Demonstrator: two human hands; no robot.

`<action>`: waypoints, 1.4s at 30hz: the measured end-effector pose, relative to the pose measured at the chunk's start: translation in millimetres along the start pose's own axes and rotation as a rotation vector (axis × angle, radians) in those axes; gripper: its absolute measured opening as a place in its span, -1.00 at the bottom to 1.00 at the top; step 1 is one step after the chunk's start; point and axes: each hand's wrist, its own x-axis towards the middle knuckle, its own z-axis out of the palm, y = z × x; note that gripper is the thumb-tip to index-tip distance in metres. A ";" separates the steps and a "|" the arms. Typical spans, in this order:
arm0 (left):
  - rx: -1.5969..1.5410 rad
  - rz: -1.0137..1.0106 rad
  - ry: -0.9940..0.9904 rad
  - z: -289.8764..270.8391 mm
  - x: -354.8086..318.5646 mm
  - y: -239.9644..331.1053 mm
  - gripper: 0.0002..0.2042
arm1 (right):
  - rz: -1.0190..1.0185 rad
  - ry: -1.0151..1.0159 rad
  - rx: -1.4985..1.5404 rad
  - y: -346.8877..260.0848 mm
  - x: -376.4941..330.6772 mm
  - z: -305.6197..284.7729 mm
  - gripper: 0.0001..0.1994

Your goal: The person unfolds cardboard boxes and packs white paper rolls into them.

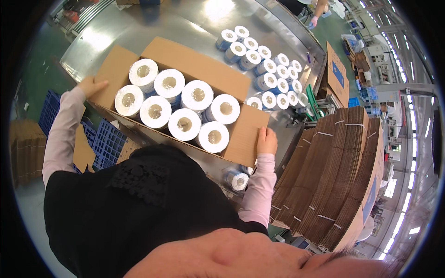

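Cardboard carton, open-topped, resting on steel table and filled with eight white paper rolls standing on end in two rows, cores up, packed tight so none can tip. Left hand at nine o'clock of the carton, fingers curled over the outer flap, apparently holding that end steady. Right hand at four o'clock, lying flat on the near-right flap, fingers extended, pressing it outward and down rather than grasping. Both flaps thus kept spread, leaving the opening clear. More wrapped rolls at one o'clock of the carton, lined up in rows on the steel, close enough to reach. One single roll lower, at five o'clock, below the table edge. Flattened carton stacks, banded, at three o'clock. Blue crates at eight o'clock, on green floor.
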 end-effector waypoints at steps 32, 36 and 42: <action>0.308 1.123 0.312 70.0 62.2 142.6 -0.37 | 0.018 0.282 0.571 -161.7 -77.6 87.3 -0.64; 0.372 1.218 0.074 63.7 -4.3 155.7 -0.23 | 0.093 0.209 0.947 -230.9 -53.7 150.0 -0.52; 0.343 0.986 0.267 62.7 67.7 118.7 -0.30 | -0.003 -0.310 1.471 -329.8 16.6 116.0 -0.52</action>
